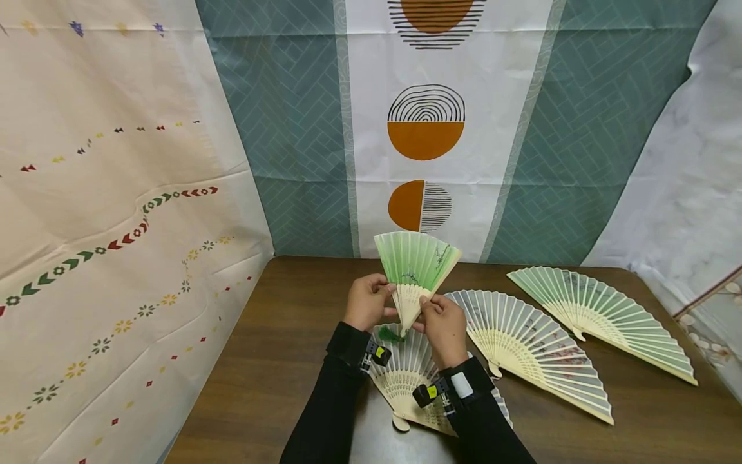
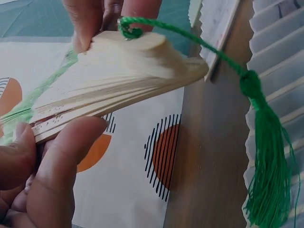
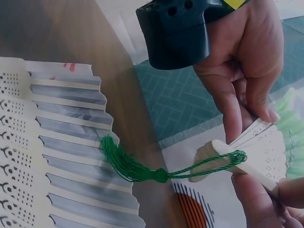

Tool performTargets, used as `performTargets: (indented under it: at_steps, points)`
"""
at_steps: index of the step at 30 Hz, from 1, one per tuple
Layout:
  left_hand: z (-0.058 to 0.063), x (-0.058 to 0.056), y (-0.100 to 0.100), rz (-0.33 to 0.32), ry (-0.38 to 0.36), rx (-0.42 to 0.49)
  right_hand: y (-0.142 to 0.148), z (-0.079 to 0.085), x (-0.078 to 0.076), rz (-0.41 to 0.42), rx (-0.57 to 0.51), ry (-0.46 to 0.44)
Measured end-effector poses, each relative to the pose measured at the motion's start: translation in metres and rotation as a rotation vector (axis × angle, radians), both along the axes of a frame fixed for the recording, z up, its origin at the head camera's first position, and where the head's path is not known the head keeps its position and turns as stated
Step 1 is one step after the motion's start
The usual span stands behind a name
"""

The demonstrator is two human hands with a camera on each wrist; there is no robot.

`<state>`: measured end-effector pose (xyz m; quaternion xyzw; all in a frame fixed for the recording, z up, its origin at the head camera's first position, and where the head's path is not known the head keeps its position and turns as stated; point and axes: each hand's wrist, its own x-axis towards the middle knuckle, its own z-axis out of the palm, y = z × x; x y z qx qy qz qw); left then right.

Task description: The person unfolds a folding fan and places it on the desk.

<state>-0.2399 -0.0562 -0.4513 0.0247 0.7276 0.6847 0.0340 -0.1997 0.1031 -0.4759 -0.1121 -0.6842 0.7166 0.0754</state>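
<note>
A green folding fan point(image 1: 418, 261), partly spread with its leaf upward, is held up between both hands over the table. My left hand point(image 1: 367, 303) pinches its left edge between thumb and fingers. On the opposite side, the right hand point(image 1: 443, 327) grips the outer rib, thumb in front. The pale ribs point(image 2: 118, 71) are bunched close together near the pivot. From the pivot hangs a green tassel point(image 2: 268, 166) on a cord. Just below the hands lies a white open fan point(image 1: 406, 380), partly covered by the right forearm.
To the right, a spread fan with a grey-white leaf point(image 1: 533, 348) rests on the brown table point(image 1: 278, 335). Beyond it lies another open fan with a pale green leaf point(image 1: 608, 316). Patterned cloth point(image 1: 278, 129) hangs behind the table, with a cream cloth point(image 1: 127, 270) along the left.
</note>
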Motion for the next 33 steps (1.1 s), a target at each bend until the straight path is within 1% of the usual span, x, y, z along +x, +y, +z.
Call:
performTargets:
  at_steps: [6,13,16,21,33]
  points:
    - [-0.0011,-0.0019,0.0003,0.01,-0.015,0.077,0.0025,-0.0005,-0.001,-0.026,-0.045,0.024]
    - [-0.0033,-0.0048,0.0016,0.049,-0.029,0.162,0.0032,-0.0006,-0.0021,-0.059,-0.077,0.025]
    - [-0.0037,-0.0053,0.0023,0.064,-0.024,0.186,0.0031,0.0001,-0.0026,-0.069,-0.096,0.032]
    - [-0.0043,-0.0051,0.0024,0.092,-0.023,0.219,0.003,0.0013,-0.0033,-0.081,-0.156,0.037]
    - [-0.0044,-0.0065,0.0069,0.127,-0.01,0.269,0.0041,0.0036,-0.0032,-0.11,-0.22,0.048]
